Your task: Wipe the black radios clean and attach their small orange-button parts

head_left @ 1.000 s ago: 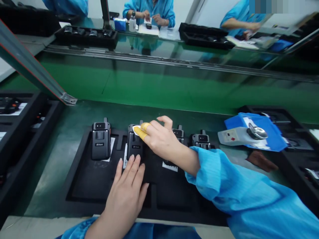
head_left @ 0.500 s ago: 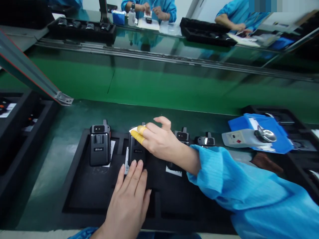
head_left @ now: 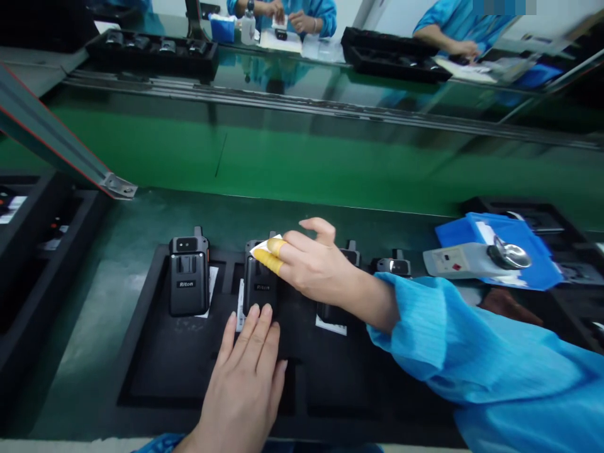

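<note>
My left hand (head_left: 248,371) lies flat, fingers stretched out, with its fingertips at the lower end of a black handheld radio (head_left: 261,287) marked Riton. Over the upper part of that radio, my right hand (head_left: 306,261) pinches a small white wipe (head_left: 264,244) between fingers wearing yellow finger cots. The radio rests in a black foam tray (head_left: 155,384), with a white label partly under it. To its left in the same tray stands another Riton radio (head_left: 189,280). A third radio (head_left: 352,255) is partly hidden behind my right hand, and a fourth (head_left: 394,265) shows past the wrist.
At the right, a clear bottle with a metal top (head_left: 460,260) leans on a blue bin (head_left: 514,233) holding white wipes. More black trays (head_left: 89,220) flank both sides. A metal strut (head_left: 56,132) slants in from the left. Two co-workers (head_left: 283,16) sit beyond the green divider.
My right hand has shifted slightly right with the wipe, uncovering more of the radio's top left. My left hand keeps its place.
</note>
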A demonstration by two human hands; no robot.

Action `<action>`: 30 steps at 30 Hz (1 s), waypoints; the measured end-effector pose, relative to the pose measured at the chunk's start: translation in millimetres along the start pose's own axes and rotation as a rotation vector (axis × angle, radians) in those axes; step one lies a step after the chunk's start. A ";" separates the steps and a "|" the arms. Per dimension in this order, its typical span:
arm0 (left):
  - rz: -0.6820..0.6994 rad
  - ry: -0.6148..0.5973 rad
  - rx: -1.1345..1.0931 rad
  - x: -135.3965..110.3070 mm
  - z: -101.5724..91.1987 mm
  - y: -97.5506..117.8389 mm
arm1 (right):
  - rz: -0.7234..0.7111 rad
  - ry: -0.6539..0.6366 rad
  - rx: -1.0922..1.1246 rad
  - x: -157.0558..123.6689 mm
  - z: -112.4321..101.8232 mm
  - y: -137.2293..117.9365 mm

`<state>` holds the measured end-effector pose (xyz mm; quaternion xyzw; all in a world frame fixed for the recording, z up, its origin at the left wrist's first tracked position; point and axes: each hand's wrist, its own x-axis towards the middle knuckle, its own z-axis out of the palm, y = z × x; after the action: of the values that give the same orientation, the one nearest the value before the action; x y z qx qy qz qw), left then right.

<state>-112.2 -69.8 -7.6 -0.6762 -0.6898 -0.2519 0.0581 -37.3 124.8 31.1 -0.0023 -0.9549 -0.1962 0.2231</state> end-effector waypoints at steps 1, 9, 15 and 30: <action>-0.003 -0.002 -0.003 0.1 0.0 0.3 | 0.004 -0.008 -0.001 -1.1 -0.9 0.8; -0.003 -0.008 -0.009 -2.1 1.6 -0.8 | 0.038 0.002 -0.025 6.3 2.4 -6.0; 0.012 -0.011 -0.017 -1.2 1.1 -1.2 | 0.158 -0.032 -0.064 1.1 -2.4 -11.9; 0.006 0.008 -0.013 -1.3 2.3 -0.6 | 0.239 -0.037 -0.100 4.8 -2.5 -24.1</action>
<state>-112.0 -70.1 -10.3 -0.6775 -0.6860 -0.2589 0.0575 -42.8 101.2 26.2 -0.1305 -0.9407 -0.2155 0.2269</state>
